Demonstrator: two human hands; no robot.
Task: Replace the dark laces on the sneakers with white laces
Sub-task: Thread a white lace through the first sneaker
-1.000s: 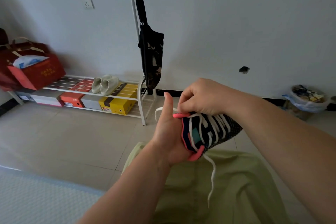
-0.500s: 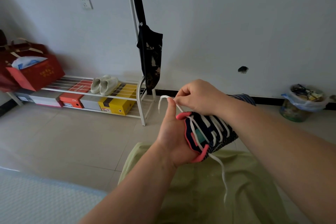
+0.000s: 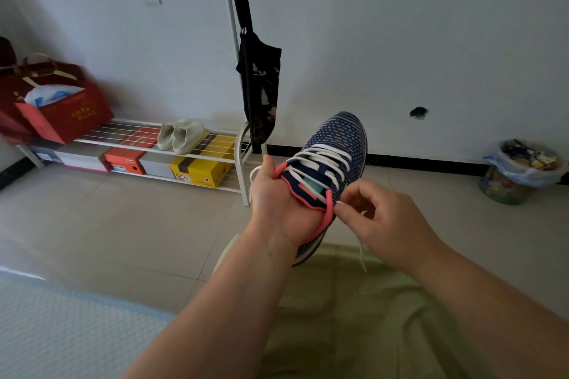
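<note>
Her left hand (image 3: 277, 194) grips the sneaker (image 3: 332, 160) while her right hand (image 3: 378, 218), moved over from the far side, now pinches the white lace (image 3: 361, 251) end, lacing seemingly nearly finished.

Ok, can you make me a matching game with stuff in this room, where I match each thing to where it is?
Things:
1. sneaker
2. pale shoes
3. yellow box
4. bin

Places:
A. on the top shelf of the white rack
B. on the floor by the wall, far right
C. under the top shelf of the rack
D. held up in the left hand, with the right hand pinching its white lace

Pairs: 1-D, 2-A, 3-C, 4-B
</note>
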